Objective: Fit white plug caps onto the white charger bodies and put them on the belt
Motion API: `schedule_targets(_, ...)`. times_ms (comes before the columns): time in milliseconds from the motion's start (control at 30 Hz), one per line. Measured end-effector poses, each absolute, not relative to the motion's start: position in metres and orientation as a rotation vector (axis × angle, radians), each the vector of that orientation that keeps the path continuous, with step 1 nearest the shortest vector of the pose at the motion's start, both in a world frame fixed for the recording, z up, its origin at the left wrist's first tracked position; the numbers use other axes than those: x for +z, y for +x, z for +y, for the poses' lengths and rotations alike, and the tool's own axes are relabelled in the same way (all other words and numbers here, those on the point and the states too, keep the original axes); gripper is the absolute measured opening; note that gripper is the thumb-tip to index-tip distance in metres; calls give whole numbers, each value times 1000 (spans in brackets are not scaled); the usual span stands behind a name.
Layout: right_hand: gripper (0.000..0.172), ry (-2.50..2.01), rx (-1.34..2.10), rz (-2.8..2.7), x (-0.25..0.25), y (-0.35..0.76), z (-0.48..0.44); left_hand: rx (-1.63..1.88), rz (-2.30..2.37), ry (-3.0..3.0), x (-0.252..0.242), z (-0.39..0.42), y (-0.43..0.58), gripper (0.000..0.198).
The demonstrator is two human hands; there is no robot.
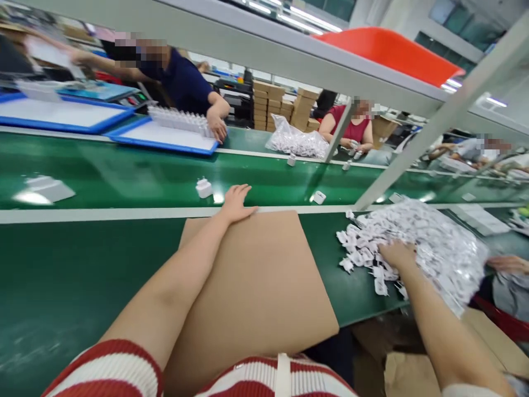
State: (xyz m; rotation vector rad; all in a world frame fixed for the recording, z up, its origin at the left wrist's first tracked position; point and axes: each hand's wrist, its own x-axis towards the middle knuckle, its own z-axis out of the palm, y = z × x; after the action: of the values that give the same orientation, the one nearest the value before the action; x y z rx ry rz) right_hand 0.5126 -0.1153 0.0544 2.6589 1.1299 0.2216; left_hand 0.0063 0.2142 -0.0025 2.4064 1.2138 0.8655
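My left hand (237,204) rests at the far edge of a flat brown cardboard sheet (264,281), by the pale conveyor rail, fingers and thumb apart and nothing in it. The cardboard lies in front of my body on the green bench. To the right, my right hand (399,253) reaches into a loose heap of small white plug pieces (359,242) with pins. Its fingertips are hidden among the pieces, so their closure does not show. The heap spills from a large clear plastic bag (448,253). A white plug adapter (204,188) stands on the conveyor beyond my left hand.
The green conveyor (161,176) crosses ahead, carrying several white pieces. Beyond it are a blue-rimmed tray (165,138) and another plastic bag (297,138), with co-workers seated there. A slanted metal post (407,157) and overhead shelf holding a red bin (384,52) frame the right.
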Motion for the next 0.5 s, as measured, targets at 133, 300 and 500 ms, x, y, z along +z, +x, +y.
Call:
schedule_targets(133,57,2635,165,1206,55,470,-125,939,1380,2332,-12,223,1,80)
schedule_targets(300,44,2702,83,1425,55,431,-133,983,1512,2142,-24,232,-9,67)
schedule_targets(500,38,2679,89,1664,71,404,-128,1078,1446,2140,5,219,-3,63)
